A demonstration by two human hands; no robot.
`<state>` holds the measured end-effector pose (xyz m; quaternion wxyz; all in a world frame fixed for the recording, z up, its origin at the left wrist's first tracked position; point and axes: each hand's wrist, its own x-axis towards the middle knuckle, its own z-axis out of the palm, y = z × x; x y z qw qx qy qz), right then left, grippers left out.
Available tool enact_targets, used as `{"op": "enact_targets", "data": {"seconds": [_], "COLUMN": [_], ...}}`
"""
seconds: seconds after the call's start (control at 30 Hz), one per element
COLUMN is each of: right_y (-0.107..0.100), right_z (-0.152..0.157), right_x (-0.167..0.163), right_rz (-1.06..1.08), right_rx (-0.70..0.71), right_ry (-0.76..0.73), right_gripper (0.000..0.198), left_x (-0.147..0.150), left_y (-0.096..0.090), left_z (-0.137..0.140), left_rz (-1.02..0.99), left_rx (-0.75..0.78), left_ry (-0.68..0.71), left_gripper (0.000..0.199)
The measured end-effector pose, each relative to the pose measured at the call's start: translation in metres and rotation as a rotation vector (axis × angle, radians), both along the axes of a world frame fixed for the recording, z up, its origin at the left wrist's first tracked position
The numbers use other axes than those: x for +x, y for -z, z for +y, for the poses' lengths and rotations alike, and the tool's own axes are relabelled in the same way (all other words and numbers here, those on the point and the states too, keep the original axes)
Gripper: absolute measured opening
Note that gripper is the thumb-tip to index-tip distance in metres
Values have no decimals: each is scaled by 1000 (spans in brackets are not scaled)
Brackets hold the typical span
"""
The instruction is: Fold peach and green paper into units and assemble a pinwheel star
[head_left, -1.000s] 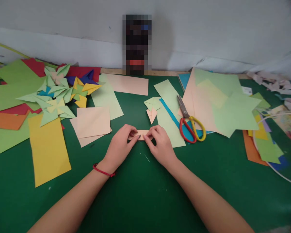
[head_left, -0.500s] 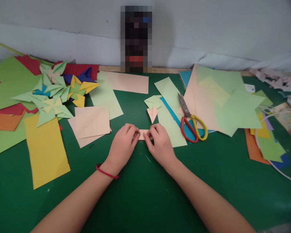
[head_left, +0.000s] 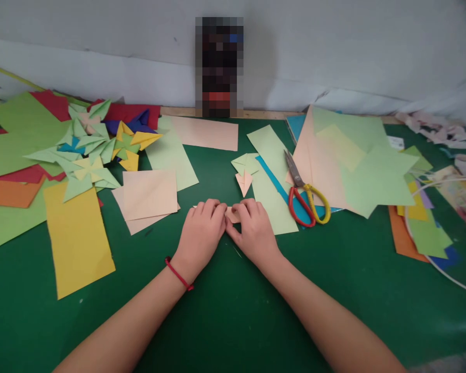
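A small folded piece of pale pink paper [head_left: 234, 215] lies on the green table between my hands, mostly covered by my fingers. My left hand [head_left: 205, 228] presses on its left part with bent fingers; a red cord circles that wrist. On the right side, my right hand [head_left: 254, 224] grips the paper between thumb and fingers. Just beyond the hands rest a folded pink piece [head_left: 244, 182] with a downward point and a folded light green piece [head_left: 244, 163]. Two pink paper squares [head_left: 150, 194] lie overlapped left of my left hand.
Scissors [head_left: 306, 194] with red and yellow handles lie right of my right hand on paper strips. Folded paper stars [head_left: 89, 171] and coloured sheets pile up at the left. Large green and pink sheets [head_left: 376, 171] cover the right. A pixelated dark object [head_left: 219, 67] stands against the wall.
My left hand has slid right, closer to my right hand, and its fingers now lie over more of the pink paper. The view has shifted slightly.
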<state>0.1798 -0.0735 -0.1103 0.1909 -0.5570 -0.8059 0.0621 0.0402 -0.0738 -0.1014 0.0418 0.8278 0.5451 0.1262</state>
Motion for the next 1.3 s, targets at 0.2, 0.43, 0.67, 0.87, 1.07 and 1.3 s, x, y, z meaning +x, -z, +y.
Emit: {"op": "enact_targets", "data": {"seconds": [0.2,0.43,0.67,0.87,1.07,1.3], "right_y": [2,2,2,2,-3,-6], "right_z": [-2,-5,-3,-1,-5,-3], "right_x": [3,11,13,12,11,18], "right_rz": [0,71,106,94,139,163], "right_rx": [-7,-82,-91,-91,-80,27], "right_ry": [6,-35,-54,-50,-5,81], "right_gripper": [11,22,20,17,13,19], "left_x": [3,-19,-35,-42,-29,-26], "left_y": [-1,4,0,-4,-7,-3], "left_z": [-7,-3,5,6,1,0], "left_rz": [46,-296,-499,-446,-288,-192], "left_rx": [25,-210,-339,-317,-234,-120], "left_ry": [-16,55,155,216,176,198], "left_gripper": [23,35,33,30,15,14]}}
